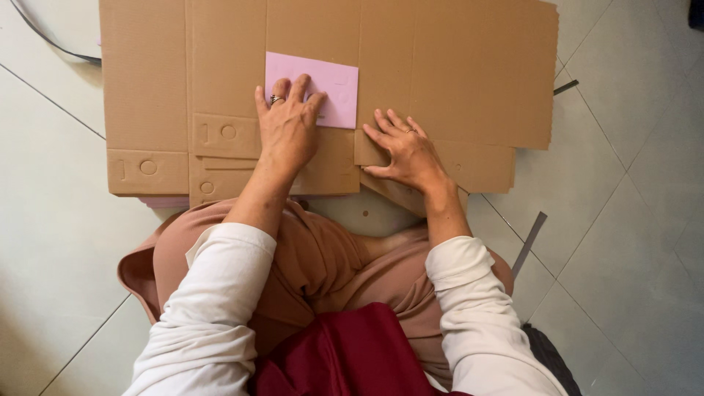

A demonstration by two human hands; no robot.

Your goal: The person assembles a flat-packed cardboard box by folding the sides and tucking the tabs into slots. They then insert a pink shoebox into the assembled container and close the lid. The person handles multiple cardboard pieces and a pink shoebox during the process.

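Nearest to us, a fold of dark red cloth lies in the lap, cut off by the lower edge, and above it the dusty pink trousers bunch in soft creases over our crossed legs. White sleeves cover both forearms up to the wrists. Our left hand lies flat, its fingers spread a little, pressing down on a pale pink rectangle of paper or thin card, whose lower left part it hides; a ring shows on one finger. That pink sheet rests on the flattened cardboard box, just left of the sheet's middle, near its lower edge. Our right hand is open too, fingers splayed and palm down on a lower flap of the same brown cardboard, just right of the pink sheet and apart from it. We see ridged corrugation, crease lines and embossed marks on the left flaps. What lies under the cardboard is hidden, save for a strip of pink peeping out below its left corner. Around it lies glossy pale tiled floor with two dark grey strips, and a dark thing at the bottom right is too cropped to name.
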